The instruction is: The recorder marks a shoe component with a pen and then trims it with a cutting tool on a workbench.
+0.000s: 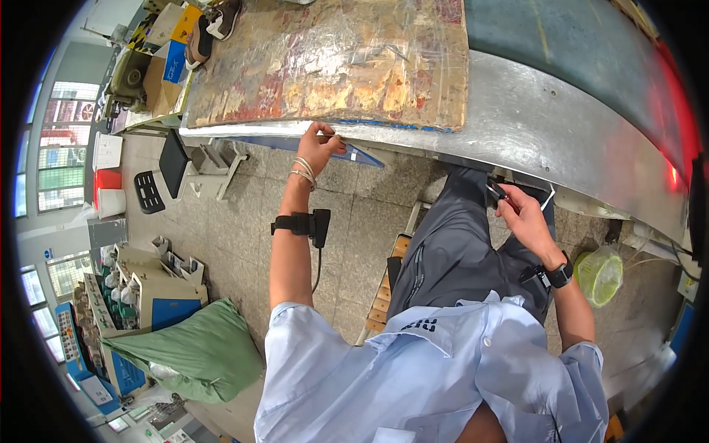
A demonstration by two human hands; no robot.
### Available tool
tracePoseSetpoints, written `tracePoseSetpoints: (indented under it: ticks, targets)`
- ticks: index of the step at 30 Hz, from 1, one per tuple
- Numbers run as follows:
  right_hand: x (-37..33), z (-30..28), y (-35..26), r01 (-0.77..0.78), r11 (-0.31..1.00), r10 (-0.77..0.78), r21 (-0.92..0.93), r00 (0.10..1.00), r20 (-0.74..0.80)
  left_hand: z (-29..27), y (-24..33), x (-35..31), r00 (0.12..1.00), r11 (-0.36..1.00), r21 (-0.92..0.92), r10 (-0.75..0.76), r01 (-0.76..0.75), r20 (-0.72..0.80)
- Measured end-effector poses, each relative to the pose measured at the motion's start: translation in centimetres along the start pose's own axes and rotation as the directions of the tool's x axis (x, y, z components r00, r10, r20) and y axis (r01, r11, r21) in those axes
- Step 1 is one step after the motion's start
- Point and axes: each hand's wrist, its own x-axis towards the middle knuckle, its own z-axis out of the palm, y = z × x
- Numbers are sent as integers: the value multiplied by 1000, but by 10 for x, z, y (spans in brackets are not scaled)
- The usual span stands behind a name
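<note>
My left hand [320, 144] is at the front edge of a worktop, its thumb and fingers pinched together. Whatever lies between those fingertips, if anything, is too small to make out. Just beyond it lies a board [332, 63] with a worn, paint-smeared, glossy surface. My right hand [526, 218] is above my thigh, below the metal part of the bench, with its fingers closed round a small dark tool with a shiny tip [498, 192]. The tool's exact kind cannot be told.
A bare metal plate [561, 118] and a grey-green belt surface [569, 29] continue to the right. Shoes [210, 33] stand at the far left. A black chair [171, 166] and a green sack [196, 354] are on the left; a lime-green basket [600, 277] is at right.
</note>
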Motion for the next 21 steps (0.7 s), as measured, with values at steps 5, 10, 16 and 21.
tracePoseSetpoints:
  ticks: [5, 10, 16, 21]
  targets:
    - [0, -1, 0, -4, 1000, 4, -10, 1000, 9, -1, -5, -1, 1000, 999, -49, 11, -10, 11]
    - [-1, -1, 0, -6, 999, 6, -47, 1000, 14, 11, 0, 1, 995, 995, 94, 30, -21, -93]
    - [-1, -2, 0, -11, 1000, 11, -14, 1000, -2, 9, 4, 2, 997, 999, 45, -22, 26, -80]
    - [-2, 0, 3, -26, 999, 26, -31, 1000, 4, 9, -4, 0, 996, 999, 23, 38, -36, -75]
